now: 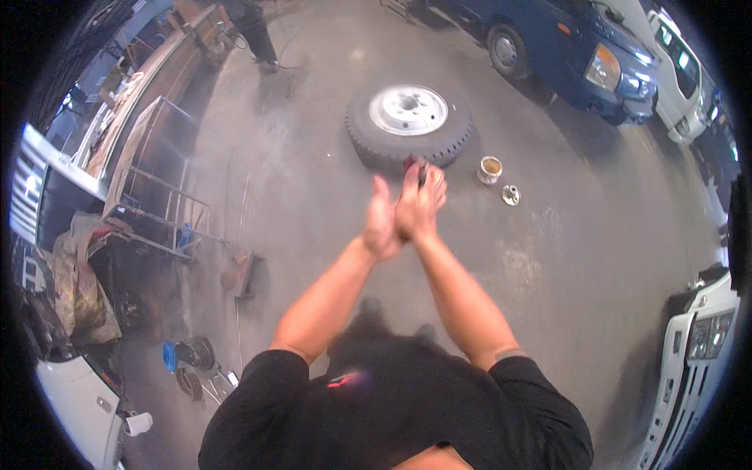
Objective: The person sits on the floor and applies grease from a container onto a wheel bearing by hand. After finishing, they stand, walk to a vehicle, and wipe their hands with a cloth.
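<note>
My right hand (418,205) is closed around a small dark tool with a reddish end (410,162); its exact kind cannot be made out. Pressed against the heel of that hand is my left hand (381,219), with its visible digits stretched forward and the rest partly hidden. Just beyond both hands, a truck tyre (364,145) with a pale silver wheel rim (423,106) lies flat on the floor. To its right stand an open can (489,171) with brownish contents and a small round metallic piece (511,195).
A blue truck (560,51) stands at the far right, and a white vehicle front (689,368) at the near right. On the left are a metal frame (160,176), a long workbench (149,86) and a small stool (196,354). Another person (253,35) stands far back.
</note>
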The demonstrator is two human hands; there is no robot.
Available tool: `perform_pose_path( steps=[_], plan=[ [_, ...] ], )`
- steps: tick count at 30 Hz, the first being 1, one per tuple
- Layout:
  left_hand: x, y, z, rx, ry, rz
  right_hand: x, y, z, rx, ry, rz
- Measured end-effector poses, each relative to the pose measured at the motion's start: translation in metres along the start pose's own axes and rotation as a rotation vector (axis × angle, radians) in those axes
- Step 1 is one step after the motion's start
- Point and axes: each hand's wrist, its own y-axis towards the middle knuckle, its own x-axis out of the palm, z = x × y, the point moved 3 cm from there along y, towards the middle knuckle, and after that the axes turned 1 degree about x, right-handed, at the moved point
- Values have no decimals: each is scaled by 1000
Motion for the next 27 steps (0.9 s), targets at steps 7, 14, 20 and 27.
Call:
perform_pose_path(
  steps=[7, 14, 20, 27],
  plan=[
    [-12, 171, -13, -191, 52, -173, -53, 204, 141, 358, -119, 81],
    [-23, 343, -36, -464, 586, -168, -111, 257, 133, -648, -344, -282],
    [52, 424, -40, -1098, 989, -980, -186, 316, 165, 54, -252, -677],
    [197, 576, -94, -670, 1650, -1205, -354, 447, 207, 445, -260, -957]
  ],
)
